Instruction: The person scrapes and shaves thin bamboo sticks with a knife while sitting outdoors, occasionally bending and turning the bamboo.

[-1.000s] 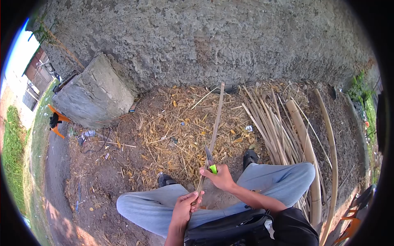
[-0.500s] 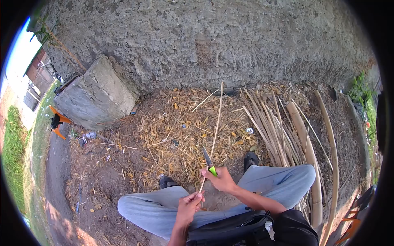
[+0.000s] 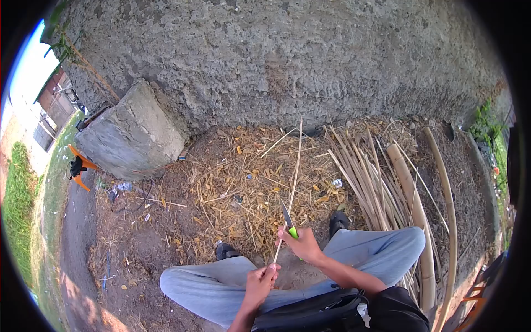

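A long, thin bamboo strip runs from my lap out toward the wall. Its near end is pinched in my left hand, the thumb on top. Further up the strip, my right hand is closed around the green handle of a knife. The dark blade points away from me and lies close beside the strip; whether its edge touches the strip I cannot tell. My right thumb and fingers also meet the strip.
Several split bamboo strips lie in a pile at the right, with a thick bamboo pole and a curved pole beside them. A rough wall rises ahead. A concrete block stands at the left. Dry leaves and shavings litter the ground.
My right hand and the knife have shifted slightly down and to the right in view. My left hand has moved slightly right, still holding the strip's near end.
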### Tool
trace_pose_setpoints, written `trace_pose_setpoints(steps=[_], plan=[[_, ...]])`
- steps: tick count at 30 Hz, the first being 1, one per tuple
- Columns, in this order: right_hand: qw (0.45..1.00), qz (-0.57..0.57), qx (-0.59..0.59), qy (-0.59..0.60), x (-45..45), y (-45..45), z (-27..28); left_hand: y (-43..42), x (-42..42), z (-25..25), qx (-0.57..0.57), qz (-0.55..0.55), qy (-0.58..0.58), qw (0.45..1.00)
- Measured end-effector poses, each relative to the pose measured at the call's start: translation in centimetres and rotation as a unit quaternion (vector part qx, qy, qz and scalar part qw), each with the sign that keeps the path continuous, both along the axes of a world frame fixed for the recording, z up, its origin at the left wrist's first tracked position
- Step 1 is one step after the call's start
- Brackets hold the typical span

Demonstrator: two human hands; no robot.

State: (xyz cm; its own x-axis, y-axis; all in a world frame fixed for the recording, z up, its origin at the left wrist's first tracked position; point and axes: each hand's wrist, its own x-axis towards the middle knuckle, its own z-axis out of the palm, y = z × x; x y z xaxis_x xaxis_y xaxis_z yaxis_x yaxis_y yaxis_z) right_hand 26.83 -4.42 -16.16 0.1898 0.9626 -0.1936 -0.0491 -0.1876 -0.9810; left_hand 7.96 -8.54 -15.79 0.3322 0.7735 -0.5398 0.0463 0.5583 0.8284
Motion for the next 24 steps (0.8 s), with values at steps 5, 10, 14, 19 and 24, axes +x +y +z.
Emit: trace_pose_setpoints(steps=[5, 10, 14, 19, 24], plan=[[0.997, 0.014, -0.004, -0.081, 0.6, 0.3, -2.2, 0.8, 0.6, -0.6, 0.033, -0.001, 0.030, 0.999], [0.999, 0.007, -0.043, 0.014, 1.5, 0.5, -0.8, 1.2, 0.9, 0.9, 0.102, -0.072, 0.066, 0.990], [0.996, -0.018, -0.057, 0.065, 1.8, 0.7, -1.3, 1.0, 0.9, 1.6, 0.088, -0.042, 0.050, 0.994], [0.993, -0.058, 0.004, 0.107, 1.3, 0.9, -1.1, 0.8, 0.7, 0.0, 0.040, -0.005, -0.017, 0.999], [0.995, -0.056, -0.041, 0.075, 3.0, 1.5, -1.1, 0.2, 1.5, 0.9, 0.189, -0.038, 0.136, 0.972]])
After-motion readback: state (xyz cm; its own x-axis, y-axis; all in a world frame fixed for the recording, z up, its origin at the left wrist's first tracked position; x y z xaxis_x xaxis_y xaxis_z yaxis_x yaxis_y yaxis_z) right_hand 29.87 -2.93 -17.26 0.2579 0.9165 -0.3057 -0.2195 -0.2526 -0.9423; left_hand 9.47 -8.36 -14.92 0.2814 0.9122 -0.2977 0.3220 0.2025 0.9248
